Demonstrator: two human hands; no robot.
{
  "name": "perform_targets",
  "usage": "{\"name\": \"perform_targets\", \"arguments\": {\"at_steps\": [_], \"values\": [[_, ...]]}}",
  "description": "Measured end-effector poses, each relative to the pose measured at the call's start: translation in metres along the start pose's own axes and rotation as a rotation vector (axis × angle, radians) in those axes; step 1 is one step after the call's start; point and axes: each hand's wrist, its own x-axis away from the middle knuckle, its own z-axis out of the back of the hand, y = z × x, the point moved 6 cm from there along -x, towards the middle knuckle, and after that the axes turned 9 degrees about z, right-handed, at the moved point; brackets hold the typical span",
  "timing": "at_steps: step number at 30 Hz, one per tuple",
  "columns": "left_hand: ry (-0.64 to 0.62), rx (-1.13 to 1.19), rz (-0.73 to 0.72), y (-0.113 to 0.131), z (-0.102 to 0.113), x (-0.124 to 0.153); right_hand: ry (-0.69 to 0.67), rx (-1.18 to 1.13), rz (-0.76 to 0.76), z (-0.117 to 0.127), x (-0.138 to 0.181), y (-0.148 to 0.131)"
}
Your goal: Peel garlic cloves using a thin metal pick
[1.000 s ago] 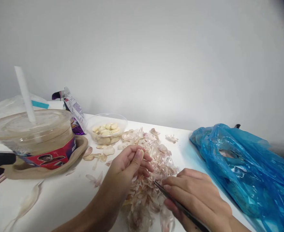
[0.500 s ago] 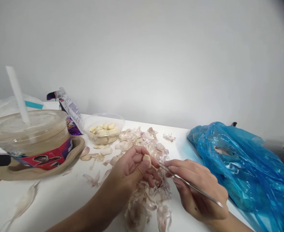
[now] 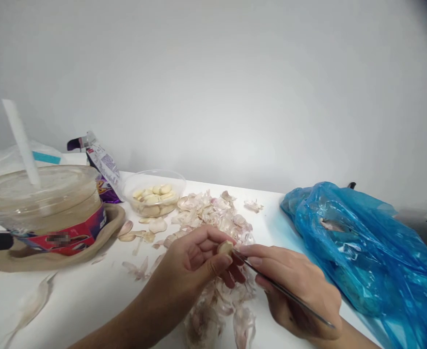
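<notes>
Between thumb and fingers, my left hand (image 3: 195, 264) pinches a pale garlic clove (image 3: 225, 248) above the heap of garlic skins. My right hand (image 3: 300, 291) grips a slim metal tool (image 3: 289, 293), long and narrow, whose far end stretches back across the hand. Its tip meets the right side of the clove; whether it is under the skin I cannot tell. Loose papery garlic skins (image 3: 213, 211) spread behind and below both hands. Farther back, a clear plastic bowl (image 3: 126, 191) contains several peeled cloves (image 3: 155, 195).
At left, a large lidded drink cup (image 3: 71, 186) with a white straw (image 3: 22, 143) stands in a cardboard carrier (image 3: 113, 225). Behind it is a purple snack bag (image 3: 106, 169). A crumpled blue plastic bag (image 3: 366, 252) fills the right side. Unpeeled cloves (image 3: 126, 228) lie near the bowl.
The metal tool's tip has moved left onto the clove, where a small gap was before. My left hand has shifted slightly down and right, tilting the clove; the view moved slightly.
</notes>
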Motion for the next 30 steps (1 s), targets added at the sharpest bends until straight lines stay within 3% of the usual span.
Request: {"name": "perform_targets", "arguments": {"at_steps": [7, 21, 25, 30], "values": [[-0.042, 0.039, 0.013, -0.0004, -0.0004, -0.0015, 0.038, -0.051, -0.013, 0.0024, 0.0028, 0.0010], [0.063, 0.037, 0.058, -0.0018, 0.0029, -0.0020, 0.015, -0.117, -0.052, 0.0002, 0.0051, 0.0038], [0.085, 0.096, 0.132, -0.0051, 0.0051, -0.0003, 0.038, -0.146, -0.066, -0.0008, 0.0046, 0.0053], [0.063, 0.148, 0.160, -0.0069, 0.0062, -0.0001, 0.045, -0.181, -0.121, -0.0017, 0.0087, 0.0090]]}}
